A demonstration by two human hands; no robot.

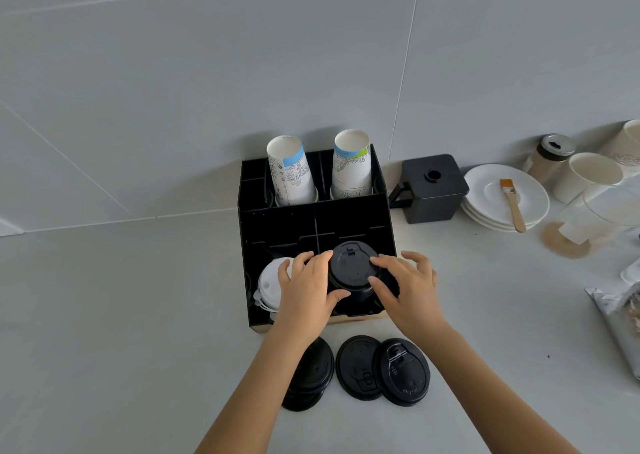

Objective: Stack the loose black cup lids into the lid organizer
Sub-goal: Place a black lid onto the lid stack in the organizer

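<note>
A black lid organizer (277, 225) stands on the grey counter against the wall. Its front right compartment holds a stack of black lids (351, 270). My left hand (306, 287) grips the left side of that stack and my right hand (407, 289) grips the right side, fingers curled around the rim. White lids (270, 285) fill the front left compartment, partly hidden by my left hand. On the counter in front lie loose black lids: two overlapping ones (360, 367) (403, 372) and a small pile (308, 381) under my left forearm.
Two upside-down paper cup stacks (291, 173) (351, 166) stand in the organizer's back slots. To the right sit a black box (429, 190), white saucers (485, 193) with a brush (510, 200), white cups (588, 173), a jar (550, 155) and a foil bag (620, 318).
</note>
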